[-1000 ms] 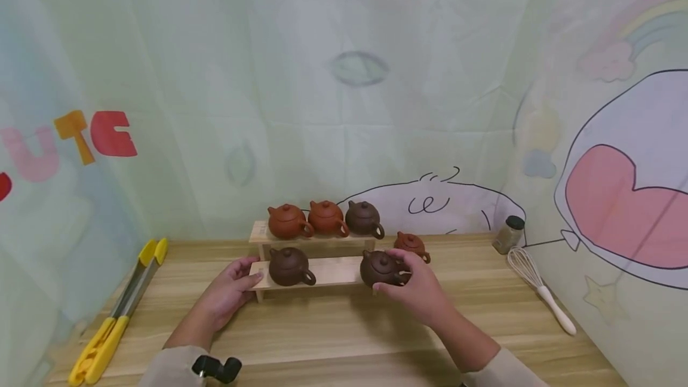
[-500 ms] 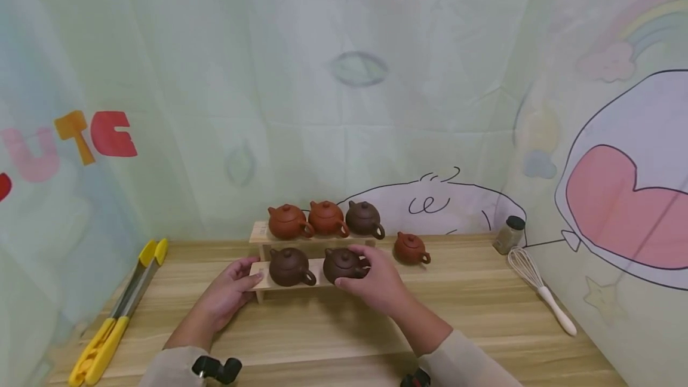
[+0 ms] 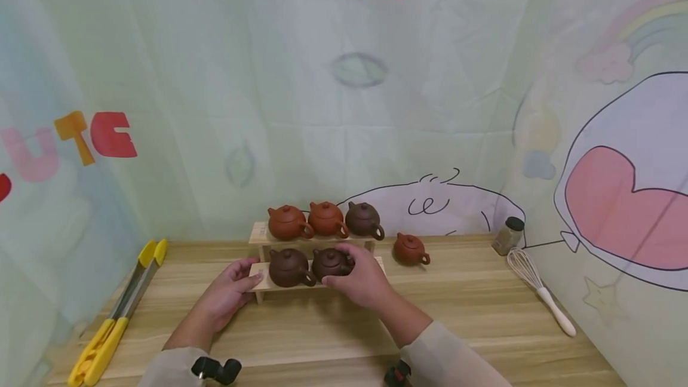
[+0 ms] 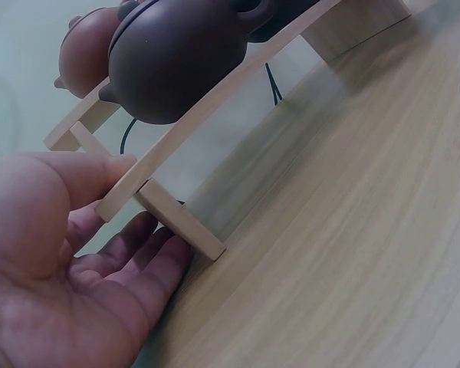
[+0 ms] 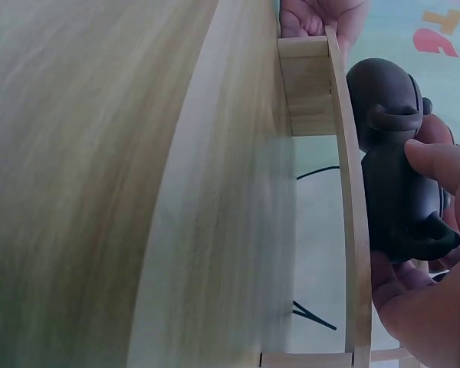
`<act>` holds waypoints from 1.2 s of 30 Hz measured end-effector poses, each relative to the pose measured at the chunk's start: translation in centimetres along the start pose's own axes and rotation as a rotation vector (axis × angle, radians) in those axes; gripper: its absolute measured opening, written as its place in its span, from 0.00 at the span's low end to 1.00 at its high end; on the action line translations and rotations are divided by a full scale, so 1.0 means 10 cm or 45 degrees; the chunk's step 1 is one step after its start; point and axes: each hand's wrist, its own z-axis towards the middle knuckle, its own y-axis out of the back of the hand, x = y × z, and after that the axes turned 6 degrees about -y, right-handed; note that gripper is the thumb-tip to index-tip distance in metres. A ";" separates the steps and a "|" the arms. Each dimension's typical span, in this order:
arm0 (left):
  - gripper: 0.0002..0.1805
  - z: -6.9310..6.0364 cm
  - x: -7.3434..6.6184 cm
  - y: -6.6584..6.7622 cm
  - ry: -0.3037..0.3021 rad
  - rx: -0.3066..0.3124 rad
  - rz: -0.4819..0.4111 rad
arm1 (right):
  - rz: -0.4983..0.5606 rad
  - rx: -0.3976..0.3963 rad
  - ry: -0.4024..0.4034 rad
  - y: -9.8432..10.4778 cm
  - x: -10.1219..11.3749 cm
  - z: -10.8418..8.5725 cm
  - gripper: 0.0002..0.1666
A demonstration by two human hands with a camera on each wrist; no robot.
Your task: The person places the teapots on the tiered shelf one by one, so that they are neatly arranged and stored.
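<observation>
My right hand [image 3: 361, 279] holds a small dark brown teapot [image 3: 329, 263] on the lower tier of a two-tier wooden stand [image 3: 260, 232]. Thumb and fingers reach round its sides, and part of its handle is covered. Just left of it sits another dark brown teapot [image 3: 287, 267]; in the right wrist view the held teapot [image 5: 399, 203] is close against it. My left hand [image 3: 228, 291] grips the lower tier's left end, thumb on the plank [image 4: 215, 107] and fingers below. On the upper tier are two reddish-brown teapots [image 3: 286, 223] and a dark grey-brown teapot [image 3: 363, 220].
One reddish teapot [image 3: 411, 249] stands on the wooden table [image 3: 312, 339], right of the stand. Further right are a jar with a black lid [image 3: 508, 236] and a whisk [image 3: 540, 288]. Yellow-handled tongs [image 3: 118, 312] lie at the left. A printed cloth [image 3: 215, 106] hangs behind.
My right hand has moved left along the lower tier with the dark teapot, from the right end to beside the other dark one. My left hand stays on the stand.
</observation>
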 end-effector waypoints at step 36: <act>0.37 0.02 0.06 0.02 -0.022 -0.003 -0.012 | -0.043 -0.130 -0.102 0.78 -0.48 -0.37 0.34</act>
